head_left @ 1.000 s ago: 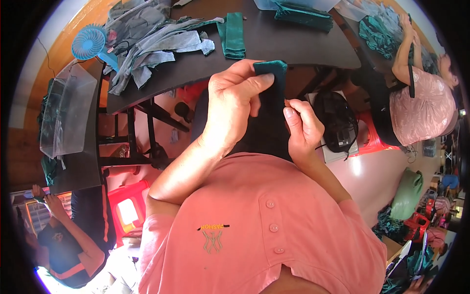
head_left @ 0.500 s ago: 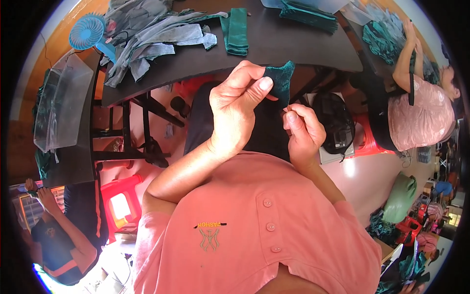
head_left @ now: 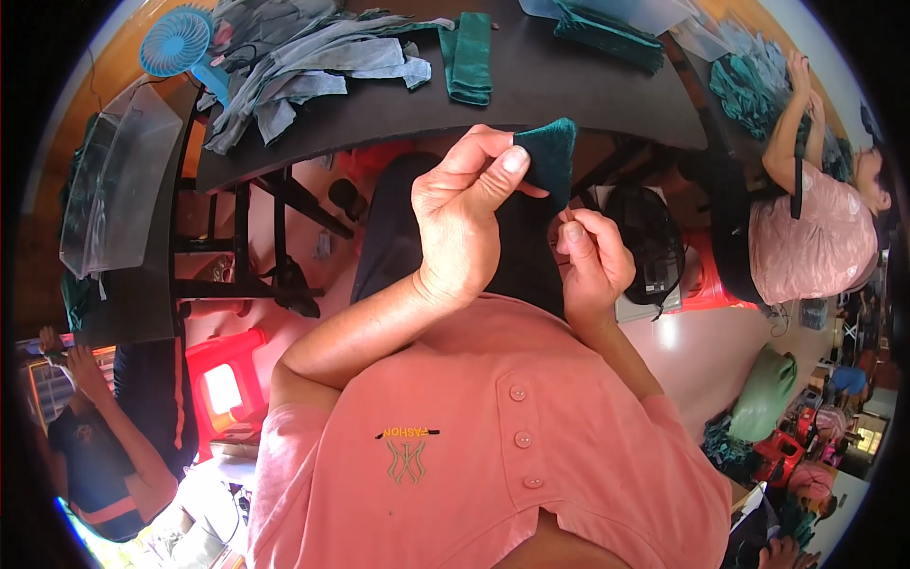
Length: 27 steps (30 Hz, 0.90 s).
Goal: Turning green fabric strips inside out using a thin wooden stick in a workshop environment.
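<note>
My left hand is raised in front of my chest and pinches a small piece of dark green velvet cloth between thumb and fingers. The cloth sticks out to the right of the thumb, its upper edge slanting up to a corner. Just below the cloth's lower right corner is my right hand, thumb pressed against curled fingers. Whatever sits in that pinch, perhaps the corner or a thread, is too small to make out.
Ahead, a dark table bears grey-green fabric strips, folded green velvet, a green stack and a blue fan. Co-workers sit right and lower left. A black bag stands beyond my right hand.
The cloth's loose edge, curved inward before, now looks straighter and more spread out. My right hand has shifted slightly down and right, while the left keeps its pinch.
</note>
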### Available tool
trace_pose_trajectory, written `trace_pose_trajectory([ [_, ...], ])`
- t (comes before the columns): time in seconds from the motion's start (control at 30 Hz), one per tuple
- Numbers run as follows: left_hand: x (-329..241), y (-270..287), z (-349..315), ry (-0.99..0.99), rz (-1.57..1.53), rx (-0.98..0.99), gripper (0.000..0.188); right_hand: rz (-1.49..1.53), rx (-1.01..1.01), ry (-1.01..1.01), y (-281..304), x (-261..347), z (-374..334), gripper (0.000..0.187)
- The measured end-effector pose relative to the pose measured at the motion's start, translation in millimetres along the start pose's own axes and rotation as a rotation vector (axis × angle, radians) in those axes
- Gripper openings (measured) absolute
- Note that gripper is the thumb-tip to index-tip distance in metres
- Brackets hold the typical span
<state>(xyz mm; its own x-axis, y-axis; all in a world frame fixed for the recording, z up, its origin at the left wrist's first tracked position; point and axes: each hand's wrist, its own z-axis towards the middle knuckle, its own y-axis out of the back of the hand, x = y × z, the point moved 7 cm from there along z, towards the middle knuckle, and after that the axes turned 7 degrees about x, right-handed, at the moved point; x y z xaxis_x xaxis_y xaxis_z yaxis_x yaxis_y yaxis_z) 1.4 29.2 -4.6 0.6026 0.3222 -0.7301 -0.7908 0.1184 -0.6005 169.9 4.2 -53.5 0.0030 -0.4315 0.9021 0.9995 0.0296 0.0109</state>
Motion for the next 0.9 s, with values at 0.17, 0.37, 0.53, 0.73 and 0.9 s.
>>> trace_pose_trajectory([
  [0.17, 1.1, 2.5, 1.5, -0.011, 0.011, 0.034, 0.007, -0.013, 0.031, 0.024, 0.9, -0.9, -0.3, 0.013],
  [0.37, 0.3, -3.4, 3.3, 0.005, 0.051, 0.071, 0.008, -0.189, 0.033, 0.164, 4.2, 16.2, 9.7, 0.012],
  [0.53, -5.2, -9.4, 7.8, -0.037, 0.187, 0.232, 0.011, -0.27, 0.025, 0.26, 9.3, 25.0, 12.6, 0.011],
  [0.73, -4.1, -12.0, 11.4, 0.054, 0.151, 0.224, 0.012, -0.286, 0.075, 0.272, 8.7, 27.8, 16.0, 0.01],
  [0.9, 0.6, -14.6, 15.2, 0.065, 0.079, 0.214, 0.012, -0.326, 0.083, 0.257, 5.9, 26.1, 15.3, 0.01],
])
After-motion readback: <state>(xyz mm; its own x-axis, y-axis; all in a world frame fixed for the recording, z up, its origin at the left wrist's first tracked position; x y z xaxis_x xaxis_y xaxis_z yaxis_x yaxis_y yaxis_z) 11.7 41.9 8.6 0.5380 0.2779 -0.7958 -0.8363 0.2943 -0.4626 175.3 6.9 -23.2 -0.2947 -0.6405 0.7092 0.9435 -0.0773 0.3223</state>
